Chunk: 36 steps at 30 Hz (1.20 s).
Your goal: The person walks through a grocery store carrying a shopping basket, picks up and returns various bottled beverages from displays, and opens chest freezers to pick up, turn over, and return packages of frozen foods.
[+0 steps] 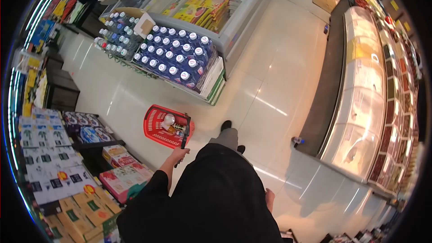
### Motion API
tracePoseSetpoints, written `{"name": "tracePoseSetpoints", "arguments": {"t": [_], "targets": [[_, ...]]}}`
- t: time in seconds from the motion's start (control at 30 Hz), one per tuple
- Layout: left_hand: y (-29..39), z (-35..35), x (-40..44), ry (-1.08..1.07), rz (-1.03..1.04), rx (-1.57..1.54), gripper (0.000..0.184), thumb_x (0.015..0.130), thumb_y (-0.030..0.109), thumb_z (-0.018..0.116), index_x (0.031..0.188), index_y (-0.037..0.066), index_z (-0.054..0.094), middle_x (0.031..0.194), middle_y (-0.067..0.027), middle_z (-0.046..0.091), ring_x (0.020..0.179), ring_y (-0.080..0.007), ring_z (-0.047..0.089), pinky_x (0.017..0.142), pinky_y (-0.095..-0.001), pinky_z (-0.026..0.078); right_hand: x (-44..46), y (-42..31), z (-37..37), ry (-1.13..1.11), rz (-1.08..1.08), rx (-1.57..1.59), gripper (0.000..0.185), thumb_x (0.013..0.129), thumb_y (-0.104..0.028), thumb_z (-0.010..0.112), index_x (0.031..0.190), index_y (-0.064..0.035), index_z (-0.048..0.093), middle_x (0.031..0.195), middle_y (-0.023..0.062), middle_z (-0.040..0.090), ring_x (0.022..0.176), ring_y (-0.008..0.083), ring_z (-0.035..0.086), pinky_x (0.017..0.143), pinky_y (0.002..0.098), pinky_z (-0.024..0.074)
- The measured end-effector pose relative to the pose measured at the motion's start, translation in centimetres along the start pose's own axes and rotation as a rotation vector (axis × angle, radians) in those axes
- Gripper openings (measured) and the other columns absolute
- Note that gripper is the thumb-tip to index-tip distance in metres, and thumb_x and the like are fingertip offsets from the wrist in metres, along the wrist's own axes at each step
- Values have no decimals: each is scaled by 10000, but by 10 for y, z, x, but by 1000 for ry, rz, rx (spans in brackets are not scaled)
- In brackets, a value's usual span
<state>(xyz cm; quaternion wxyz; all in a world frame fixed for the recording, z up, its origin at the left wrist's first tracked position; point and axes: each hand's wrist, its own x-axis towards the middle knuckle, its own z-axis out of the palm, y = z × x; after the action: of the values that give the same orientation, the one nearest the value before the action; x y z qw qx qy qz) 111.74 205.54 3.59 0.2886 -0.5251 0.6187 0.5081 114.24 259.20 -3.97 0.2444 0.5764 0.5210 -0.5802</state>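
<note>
My left hand (180,153) is closed around the black handle (184,137) of a red plastic shopping basket (153,136), which hangs low in front of me to the left. Inside the basket lie a clear rounded item (169,119) and several small packages (177,130), too small to name. My right hand (270,198) hangs beside my dark clothing on the other side, partly covered by it. Its fingers cannot be made out, and no held object shows there. One dark shoe (226,125) is forward on the tiled floor.
Ahead, stacked blue water bottles (173,56) stand against a glass-topped freezer (252,13). Along the right runs a counter with clear curved covers (360,85). Stacked cartons (51,153) and pink boxes (123,180) line the left. Pale floor tiles (265,90) lie between the displays.
</note>
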Motion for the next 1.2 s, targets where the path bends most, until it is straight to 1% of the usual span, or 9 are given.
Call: {"name": "tracePoseSetpoints", "arguments": {"t": [0.13,0.2,0.6,0.67,0.7,0.83,0.87,1.03,1.2], "targets": [[21,28,5,77,96,4,225,716,255,648,700,34,609,502,-11,433,395,-136,427,392,-296,343,16,-28,-5,-119,-273,-432,290,859,-189,518,997,62,565,809,174,637,678,260,630,600,362,502],[30,41,12,1,82,-61,204,716,226,650,685,30,603,506,-13,441,400,-128,423,393,-293,339,43,-44,2,-10,-201,-601,314,814,-208,572,877,96,623,812,172,659,728,255,641,644,357,490],[160,118,28,23,-117,-296,87,714,132,624,711,47,643,496,0,424,387,-120,393,377,-291,300,129,-252,9,-139,-653,-1208,318,787,-197,575,918,87,631,822,166,668,748,234,646,669,344,484],[171,118,29,-4,-168,-323,86,707,125,624,711,41,642,494,-3,423,390,-120,396,377,-291,297,141,-290,22,-133,-556,-1113,320,782,-195,575,925,85,633,824,165,669,752,231,646,674,342,483],[174,122,31,38,-184,-342,106,704,130,623,711,26,639,504,-15,440,403,-129,409,391,-300,314,151,-311,35,-44,-326,-728,295,780,-187,567,913,66,639,794,153,668,751,231,647,675,338,483],[168,147,36,254,-157,-258,215,692,174,617,772,-24,642,579,-113,564,491,-228,542,484,-355,418,220,-389,64,-336,-1059,-1099,226,781,-166,540,873,6,654,673,109,637,706,202,644,671,330,493],[163,150,36,282,-191,-286,215,692,174,617,772,-24,642,579,-113,564,491,-228,542,484,-355,418,181,-424,98,-278,-603,-959,188,786,-142,559,856,6,651,662,96,620,645,171,616,611,315,479],[148,199,12,453,-217,-30,329,700,241,576,899,-11,651,854,-250,637,871,-366,623,759,-411,496,125,-542,197,-485,-547,-1039,180,864,-106,491,770,-5,607,624,36,538,571,133,539,476,266,385],[212,285,-20,373,-342,-41,334,717,252,560,928,12,656,942,-233,636,926,-370,604,809,-417,487,107,-652,256,-437,-338,-1055,128,873,-91,470,867,3,557,674,67,548,527,130,508,445,250,374]]}}
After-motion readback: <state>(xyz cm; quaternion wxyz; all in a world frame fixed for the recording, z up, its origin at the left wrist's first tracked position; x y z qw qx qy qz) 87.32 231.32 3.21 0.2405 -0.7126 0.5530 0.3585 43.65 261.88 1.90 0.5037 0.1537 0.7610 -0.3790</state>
